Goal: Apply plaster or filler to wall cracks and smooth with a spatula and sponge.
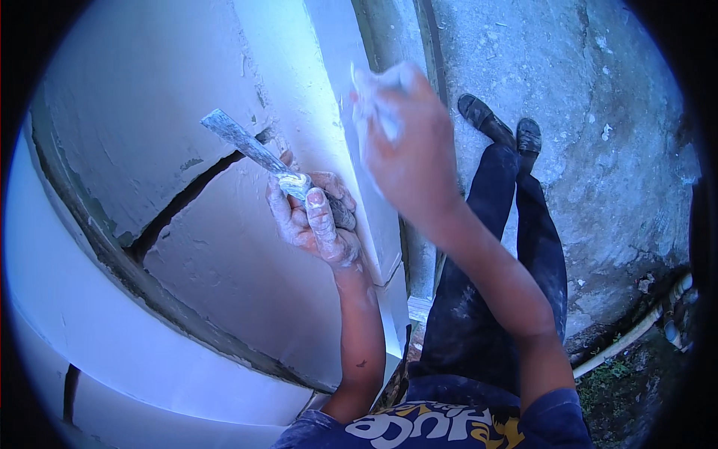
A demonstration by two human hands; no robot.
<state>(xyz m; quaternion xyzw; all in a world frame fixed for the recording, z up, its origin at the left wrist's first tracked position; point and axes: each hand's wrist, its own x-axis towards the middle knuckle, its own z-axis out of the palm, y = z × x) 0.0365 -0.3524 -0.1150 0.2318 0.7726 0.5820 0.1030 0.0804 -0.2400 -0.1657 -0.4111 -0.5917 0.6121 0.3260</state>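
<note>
Scraper: our flat, pale-smeared scraper (250,152) is in our left hand (318,224), above the pale panelled surface (239,254), its blade pointing up and away to the left.
Left fingers: curled around the tool's lower end, the thumb laid along the near side; that end is mostly hidden.
Right fingers: bent inward beside the white ledge (333,49), but blurred (a thin pale sliver shows near the tips); whether they grip anything, we cannot tell.
Handling: we judge the scraper light and stiff, not fragile, though the whitish paste (296,185) below the blade may make it slippery; the paste itself is probably soft.
Where to hold: low, behind the paste, as our left hand does, keeping fingers off the blade's end.
Containers: we can make out none in view, so no contents to report.
</note>
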